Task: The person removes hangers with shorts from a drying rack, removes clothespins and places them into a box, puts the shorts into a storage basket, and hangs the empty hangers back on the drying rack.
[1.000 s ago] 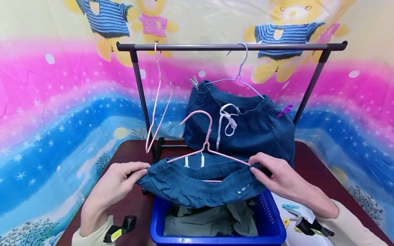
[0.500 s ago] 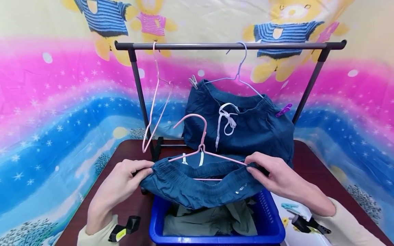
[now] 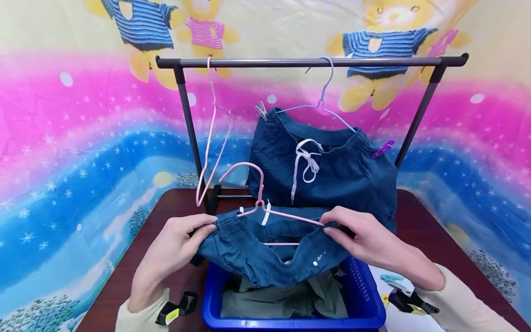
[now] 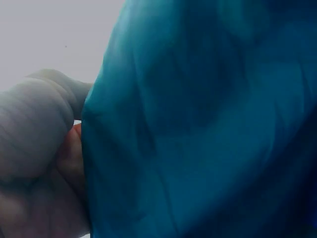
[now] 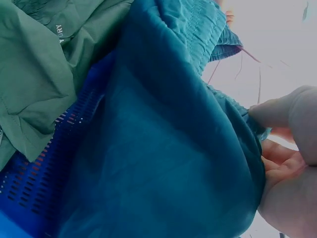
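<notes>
Dark blue shorts (image 3: 261, 265) with an elastic waistband are held up over a blue basket. My left hand (image 3: 178, 242) pinches the left end of the waistband between thumb and fingers. At the right end my right hand (image 3: 361, 235) pinches the waistband, its fingertips right at the arm of a pink hanger (image 3: 294, 216). The hanger sits inside the waist opening, hook up and leaning left. In the left wrist view the blue cloth hides most of my left fingers. The right wrist view shows my right thumb and fingers (image 5: 277, 111) on the gathered edge.
Below, the blue basket (image 3: 249, 324) holds grey-green clothing (image 3: 286, 302). Behind stands a dark rack (image 3: 265, 63) with an unloaded pink hanger (image 3: 207, 152) and other blue shorts (image 3: 319, 180), clipped with clothespins (image 3: 383, 148). More clothespins (image 3: 392, 280) lie on the right.
Both hands have drawn closer together, and the waistband sags more in the middle. The held pink hanger has shifted left and slightly down with its hook.
</notes>
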Motion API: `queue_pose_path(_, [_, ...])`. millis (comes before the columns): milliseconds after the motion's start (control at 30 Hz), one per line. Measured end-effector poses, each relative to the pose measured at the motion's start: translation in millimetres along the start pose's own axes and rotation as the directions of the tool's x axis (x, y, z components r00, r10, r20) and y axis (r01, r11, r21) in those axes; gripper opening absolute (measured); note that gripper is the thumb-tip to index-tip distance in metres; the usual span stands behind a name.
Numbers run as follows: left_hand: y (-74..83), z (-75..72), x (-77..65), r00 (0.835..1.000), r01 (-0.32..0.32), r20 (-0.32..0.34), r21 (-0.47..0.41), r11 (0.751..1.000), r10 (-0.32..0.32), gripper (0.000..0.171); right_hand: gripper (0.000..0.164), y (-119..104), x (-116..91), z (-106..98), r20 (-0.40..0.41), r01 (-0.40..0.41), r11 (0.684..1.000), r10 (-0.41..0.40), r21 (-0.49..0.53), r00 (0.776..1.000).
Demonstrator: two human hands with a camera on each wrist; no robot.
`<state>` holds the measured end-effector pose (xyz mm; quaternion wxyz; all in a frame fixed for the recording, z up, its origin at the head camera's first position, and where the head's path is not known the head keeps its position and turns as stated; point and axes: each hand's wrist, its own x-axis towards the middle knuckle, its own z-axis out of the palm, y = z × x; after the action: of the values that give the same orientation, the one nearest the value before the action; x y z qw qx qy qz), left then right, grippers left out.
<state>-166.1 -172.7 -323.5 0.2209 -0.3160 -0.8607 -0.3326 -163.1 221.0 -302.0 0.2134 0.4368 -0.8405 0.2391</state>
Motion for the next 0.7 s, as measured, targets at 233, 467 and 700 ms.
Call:
queue_pose_path(233, [-1.0, -4.1, -0.4, 1.000, -0.011, -0.020, 0.012, 1.000, 0.011, 0.021, 0.041, 0.8, -1.6, -3.8, 0.019, -0.036, 0.999, 0.035, 0.034, 0.999])
queue_pose_path(467, [-4.9, -7.0, -3.5, 0.997, -0.033, -0.074, 0.045, 0.998, 0.036, 0.025, 0.047, 6.0, -6.6, -11.1, -0.011, -0.057, 0.998, 0.058, 0.019, 0.998])
queue_pose_path(700, [-10.9, -15.2, -7.6, 0.992, -0.012, -0.125, 0.028, 1.000, 0.016, 0.027, 0.050, 15.8, -20.0, -22.3, -0.088, -0.105, 0.992, 0.100, -0.066, 0.991])
